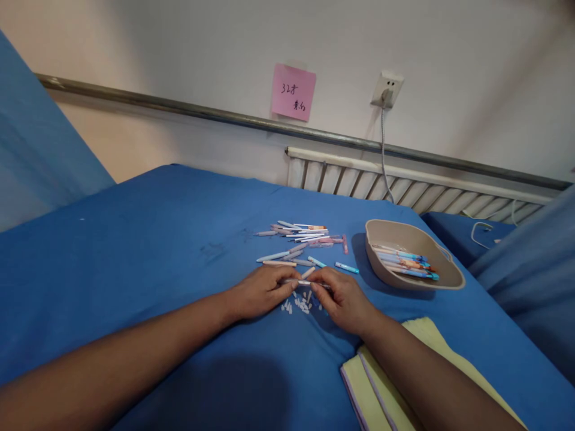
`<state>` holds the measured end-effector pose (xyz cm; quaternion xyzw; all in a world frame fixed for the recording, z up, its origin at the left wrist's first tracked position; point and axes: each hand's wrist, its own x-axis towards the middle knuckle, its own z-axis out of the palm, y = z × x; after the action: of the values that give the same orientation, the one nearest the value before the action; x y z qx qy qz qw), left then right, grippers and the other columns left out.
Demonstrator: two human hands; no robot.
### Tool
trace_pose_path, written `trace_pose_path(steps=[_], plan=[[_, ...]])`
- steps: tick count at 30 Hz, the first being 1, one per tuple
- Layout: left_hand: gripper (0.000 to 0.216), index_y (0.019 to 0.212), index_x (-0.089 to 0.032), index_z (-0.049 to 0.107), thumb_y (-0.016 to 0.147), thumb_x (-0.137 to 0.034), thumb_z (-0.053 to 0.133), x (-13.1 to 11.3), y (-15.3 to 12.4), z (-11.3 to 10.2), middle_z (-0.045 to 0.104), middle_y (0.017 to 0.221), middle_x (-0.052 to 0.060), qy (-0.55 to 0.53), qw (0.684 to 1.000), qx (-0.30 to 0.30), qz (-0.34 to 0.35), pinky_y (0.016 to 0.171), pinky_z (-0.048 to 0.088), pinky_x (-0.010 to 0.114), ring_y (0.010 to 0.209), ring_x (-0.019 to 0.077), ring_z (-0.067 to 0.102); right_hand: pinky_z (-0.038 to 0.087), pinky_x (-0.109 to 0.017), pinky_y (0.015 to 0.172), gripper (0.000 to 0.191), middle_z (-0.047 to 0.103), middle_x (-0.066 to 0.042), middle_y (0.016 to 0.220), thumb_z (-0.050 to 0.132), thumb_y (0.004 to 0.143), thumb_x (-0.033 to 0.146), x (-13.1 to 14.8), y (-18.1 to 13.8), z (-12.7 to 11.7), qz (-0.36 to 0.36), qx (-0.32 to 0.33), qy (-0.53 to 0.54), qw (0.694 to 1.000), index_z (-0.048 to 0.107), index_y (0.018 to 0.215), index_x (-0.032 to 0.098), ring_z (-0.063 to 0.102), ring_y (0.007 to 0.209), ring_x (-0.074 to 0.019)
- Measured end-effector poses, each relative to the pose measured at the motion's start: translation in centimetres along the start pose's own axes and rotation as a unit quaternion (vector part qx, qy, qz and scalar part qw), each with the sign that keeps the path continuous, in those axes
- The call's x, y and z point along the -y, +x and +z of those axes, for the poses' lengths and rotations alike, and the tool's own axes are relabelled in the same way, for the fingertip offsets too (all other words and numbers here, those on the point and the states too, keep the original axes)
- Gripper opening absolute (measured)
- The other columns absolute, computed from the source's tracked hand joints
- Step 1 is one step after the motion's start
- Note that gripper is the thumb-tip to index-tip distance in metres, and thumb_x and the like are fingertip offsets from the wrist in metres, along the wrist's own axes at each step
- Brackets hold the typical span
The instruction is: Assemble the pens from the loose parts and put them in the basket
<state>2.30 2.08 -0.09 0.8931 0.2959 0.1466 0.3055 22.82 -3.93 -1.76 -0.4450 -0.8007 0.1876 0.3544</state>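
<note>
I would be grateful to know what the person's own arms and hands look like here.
The left forearm and right forearm are bare, with no sleeves in view. The left hand and right hand are ungloved, and no watch or bracelet shows.

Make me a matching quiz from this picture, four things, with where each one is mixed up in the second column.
1. Basket
2. Cloth
3. Pink note
4. Pen part

A. Stuck to the wall
B. Held between left hand and right hand
C. Beyond the hands, with pens inside
D. Partly hidden by the right forearm

Pairs: 1-C, 2-D, 3-A, 4-B.
</note>
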Motion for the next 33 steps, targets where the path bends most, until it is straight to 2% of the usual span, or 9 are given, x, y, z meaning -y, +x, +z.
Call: trace_pose_path(steps=[11,18,21,24,27,30,33], plan=[[0.024,0.089,-0.017,0.058,0.089,-0.031,0.038,-0.54,-0.09,-0.27,0.06,0.081,0.0,-0.026,0.999,0.015,-0.018,0.069,0.04,0.023,0.077,0.015,0.054,0.043,-0.025,0.07,0.017,0.062,-0.002,0.086,0.048,0.088,0.018,0.33,-0.07,-0.26,0.006,0.021,-0.004,1.0,0.054,0.103,0.021,0.057,0.078,-0.0147],[0.023,0.091,-0.018,0.058,0.089,-0.031,0.039,-0.54,-0.24,0.02,0.061,0.083,0.001,-0.01,1.0,0.003,-0.02,0.07,0.041,0.024,0.077,0.0153,0.055,0.043,-0.027,0.072,0.013,0.061,-0.007,0.089,0.047,0.09,0.021,0.27,-0.22,-0.48,-0.006,0.04,-0.099,0.994,0.053,0.1,0.018,0.058,0.082,-0.0175],[0.024,0.093,-0.018,0.057,0.089,-0.032,0.038,-0.77,-0.35,0.08,0.061,0.086,0.002,0.01,1.0,-0.007,-0.021,0.072,0.041,0.024,0.079,0.0158,0.055,0.043,-0.027,0.071,0.016,0.063,-0.006,0.085,0.046,0.091,0.028,0.13,-0.08,-0.42,0.021,0.04,-0.12,0.992,0.057,0.097,0.018,0.059,0.079,-0.0175],[0.023,0.094,-0.018,0.057,0.089,-0.032,0.039,-1.0,-0.44,0.16,0.062,0.086,0.002,0.027,0.999,-0.01,-0.017,0.071,0.041,0.025,0.08,0.0164,0.056,0.04,-0.025,0.064,0.02,0.062,-0.002,0.074,0.043,0.093,0.032,-0.03,0.01,-0.24,0.056,0.049,-0.104,0.992,0.059,0.089,0.021,0.058,0.068,-0.0148],[0.023,0.095,-0.018,0.057,0.089,-0.032,0.039,-1.01,-0.43,0.21,0.061,0.085,0.002,0.038,0.999,-0.019,-0.018,0.07,0.041,0.025,0.078,0.0165,0.055,0.039,-0.024,0.06,0.015,0.06,0.0,0.071,0.045,0.091,0.032,-0.01,0.0,-0.08,0.078,0.036,-0.06,0.995,0.056,0.094,0.022,0.055,0.063,-0.0136],[0.023,0.093,-0.018,0.057,0.088,-0.032,0.039,-0.89,-0.33,0.14,0.06,0.084,0.002,0.041,0.999,-0.022,-0.027,0.069,0.041,0.025,0.077,0.0167,0.054,0.042,-0.026,0.066,0.018,0.059,-0.004,0.087,0.055,0.085,0.027,0.1,-0.07,-0.11,0.051,-0.009,-0.046,0.998,0.051,0.101,0.019,0.055,0.074,-0.0158],[0.023,0.091,-0.018,0.057,0.088,-0.032,0.04,-0.8,-0.26,0.07,0.06,0.083,0.002,0.031,0.999,-0.018,-0.027,0.069,0.04,0.025,0.076,0.0165,0.053,0.044,-0.029,0.071,0.009,0.056,-0.007,0.092,0.05,0.086,0.017,0.13,-0.06,-0.31,-0.014,-0.012,-0.061,0.998,0.051,0.095,0.019,0.054,0.082,-0.0179]])
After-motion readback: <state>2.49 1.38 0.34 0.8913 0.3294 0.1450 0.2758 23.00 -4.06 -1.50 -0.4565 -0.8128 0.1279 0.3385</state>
